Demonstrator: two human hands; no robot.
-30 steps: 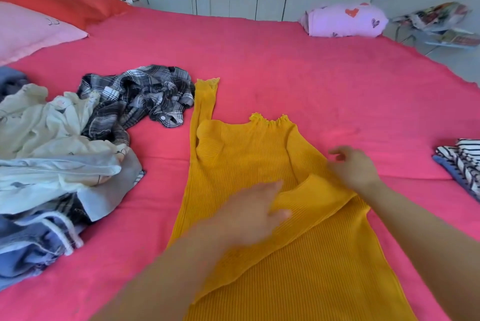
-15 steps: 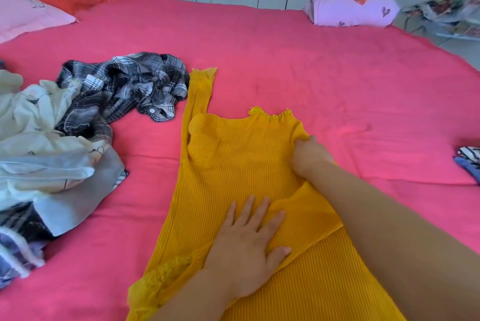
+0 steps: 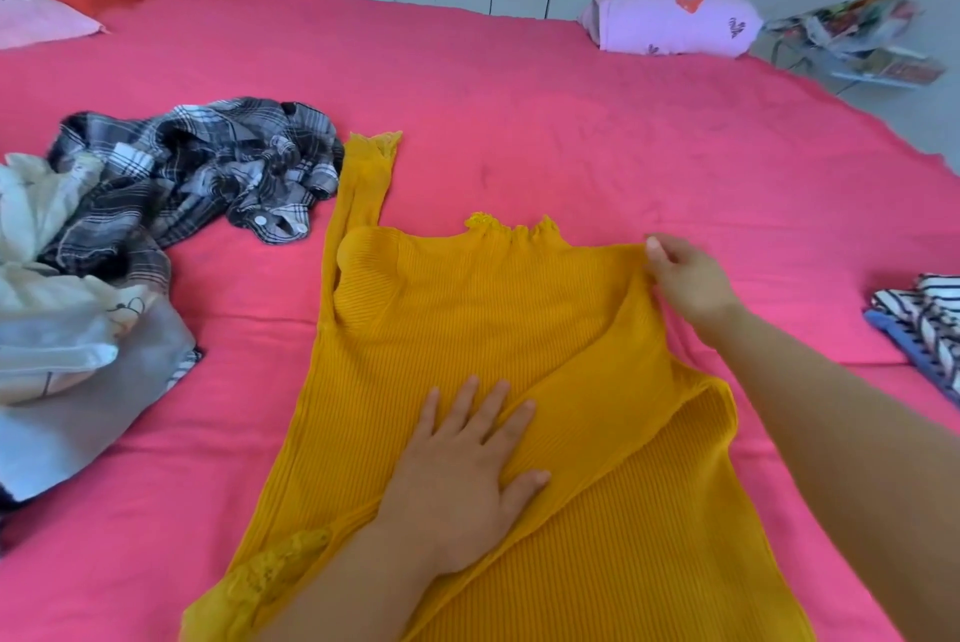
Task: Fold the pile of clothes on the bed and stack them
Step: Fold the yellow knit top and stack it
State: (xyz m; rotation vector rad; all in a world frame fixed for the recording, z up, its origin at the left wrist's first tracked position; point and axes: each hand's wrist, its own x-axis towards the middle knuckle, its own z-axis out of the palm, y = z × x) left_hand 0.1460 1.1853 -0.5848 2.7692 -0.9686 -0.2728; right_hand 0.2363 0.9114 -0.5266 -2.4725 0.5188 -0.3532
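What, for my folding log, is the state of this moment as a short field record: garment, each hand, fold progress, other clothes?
garment: yellow ribbed top, spread flat on the pink bed
left hand: flat, fingers straight, pressing on the top
right hand: grips the top's shoulder edge
fold progress: one sleeve folded diagonally across the front; other sleeve lies straight, pointing away
unfolded: plaid shirt and pale clothes, left
stack: striped clothes, right edge
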